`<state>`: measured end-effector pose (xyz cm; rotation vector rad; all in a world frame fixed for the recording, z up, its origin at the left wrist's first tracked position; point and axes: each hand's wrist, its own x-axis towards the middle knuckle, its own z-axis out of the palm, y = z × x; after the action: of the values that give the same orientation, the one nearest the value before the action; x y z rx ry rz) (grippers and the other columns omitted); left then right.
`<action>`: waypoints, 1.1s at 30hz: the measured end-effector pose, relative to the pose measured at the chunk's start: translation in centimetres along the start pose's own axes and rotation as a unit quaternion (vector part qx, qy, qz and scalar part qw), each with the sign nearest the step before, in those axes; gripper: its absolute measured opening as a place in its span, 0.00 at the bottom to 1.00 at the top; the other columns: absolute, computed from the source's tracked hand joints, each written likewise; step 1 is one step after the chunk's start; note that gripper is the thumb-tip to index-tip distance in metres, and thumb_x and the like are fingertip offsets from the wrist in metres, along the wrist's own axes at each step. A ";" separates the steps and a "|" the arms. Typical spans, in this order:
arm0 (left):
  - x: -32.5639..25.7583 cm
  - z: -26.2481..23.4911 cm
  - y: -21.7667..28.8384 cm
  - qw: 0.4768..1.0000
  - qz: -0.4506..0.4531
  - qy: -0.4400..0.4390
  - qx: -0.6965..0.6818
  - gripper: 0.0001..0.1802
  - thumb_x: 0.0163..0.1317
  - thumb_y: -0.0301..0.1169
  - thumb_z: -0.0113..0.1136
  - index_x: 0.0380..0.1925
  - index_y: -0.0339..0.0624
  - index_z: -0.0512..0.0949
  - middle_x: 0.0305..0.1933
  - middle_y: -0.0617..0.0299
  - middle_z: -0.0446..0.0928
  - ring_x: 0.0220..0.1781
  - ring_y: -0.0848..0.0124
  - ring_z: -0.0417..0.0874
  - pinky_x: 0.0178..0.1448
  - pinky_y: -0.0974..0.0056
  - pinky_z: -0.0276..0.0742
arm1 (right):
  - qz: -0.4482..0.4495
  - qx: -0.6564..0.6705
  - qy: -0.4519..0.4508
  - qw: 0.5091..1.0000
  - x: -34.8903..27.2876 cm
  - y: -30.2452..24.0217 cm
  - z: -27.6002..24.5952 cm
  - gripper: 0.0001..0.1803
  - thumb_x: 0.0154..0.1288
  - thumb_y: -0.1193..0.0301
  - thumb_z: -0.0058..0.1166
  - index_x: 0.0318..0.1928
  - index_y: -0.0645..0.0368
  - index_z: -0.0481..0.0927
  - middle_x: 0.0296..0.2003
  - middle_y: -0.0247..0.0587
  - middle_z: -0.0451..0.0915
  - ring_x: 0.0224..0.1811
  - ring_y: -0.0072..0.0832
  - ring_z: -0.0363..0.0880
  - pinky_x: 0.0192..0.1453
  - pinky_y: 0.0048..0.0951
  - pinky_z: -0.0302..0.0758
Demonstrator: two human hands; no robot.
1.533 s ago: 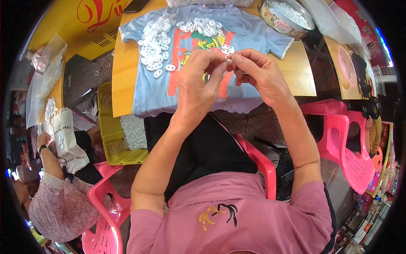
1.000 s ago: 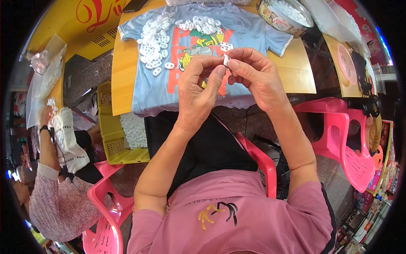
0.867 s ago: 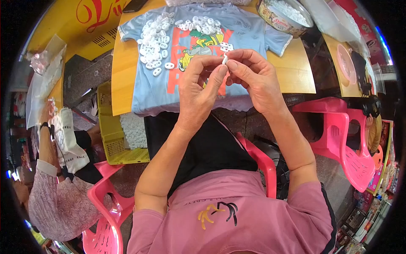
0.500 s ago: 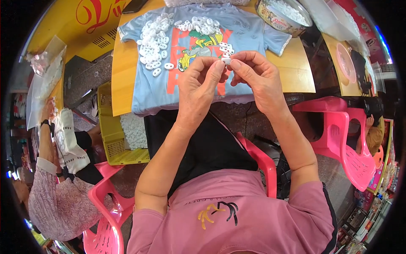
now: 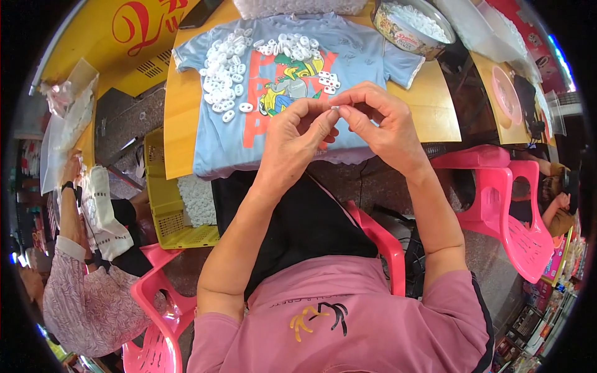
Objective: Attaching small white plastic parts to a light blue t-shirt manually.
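Note:
A small white plastic piece is pinched between the fingertips of both my hands, over the front part of a light blue printed T-shirt spread on the table. My left hand grips it with thumb and forefinger, and my right hand meets it from the other side. Fingers cover most of the piece. Beyond them on the shirt lies a small group of white pieces with dark and red holes. A heap of white oval two-hole pieces spreads along the left, with another cluster further back.
A round tin of white pieces stands at the back right, near a clear plastic tub. A yellow crate sits below the table's left. Pink chairs flank me, and a person in a patterned top sits at left.
Both hands have come slightly nearer to me, still pinching the small white piece. More of the dotted group on the shirt now shows past my fingers.

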<state>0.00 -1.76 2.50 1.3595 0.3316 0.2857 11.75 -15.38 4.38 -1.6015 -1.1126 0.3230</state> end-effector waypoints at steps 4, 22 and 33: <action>0.5 0.1 -0.4 1.000 0.010 0.007 -0.004 0.13 0.67 0.34 0.62 0.42 0.34 0.78 0.35 0.61 0.81 0.36 0.75 0.82 0.41 0.70 0.78 | 0.012 0.026 -0.003 1.000 0.4 0.2 -0.2 0.08 0.67 0.75 0.57 0.44 0.65 0.82 0.37 0.31 0.79 0.36 0.16 0.75 0.38 0.19 0.74; 1.5 -1.5 -2.1 0.995 0.038 0.058 -0.066 0.11 0.67 0.33 0.62 0.39 0.35 0.78 0.33 0.62 0.81 0.35 0.76 0.82 0.44 0.70 0.78 | -0.094 -0.441 -0.015 0.893 8.6 8.2 -5.8 0.09 0.63 0.67 0.58 0.37 0.60 0.82 0.35 0.42 0.79 0.38 0.43 0.79 0.43 0.38 0.74; 1.4 -1.7 -2.0 0.996 0.034 0.055 -0.066 0.10 0.67 0.32 0.62 0.39 0.36 0.78 0.33 0.61 0.81 0.36 0.75 0.82 0.44 0.70 0.78 | -0.109 -0.449 -0.073 0.884 8.8 8.1 -6.3 0.10 0.63 0.68 0.57 0.41 0.58 0.82 0.37 0.42 0.79 0.40 0.42 0.80 0.43 0.38 0.75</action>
<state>0.62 -0.05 0.12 1.2295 0.3526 0.4328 24.64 -11.93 2.52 -2.2346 -1.6847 -0.2890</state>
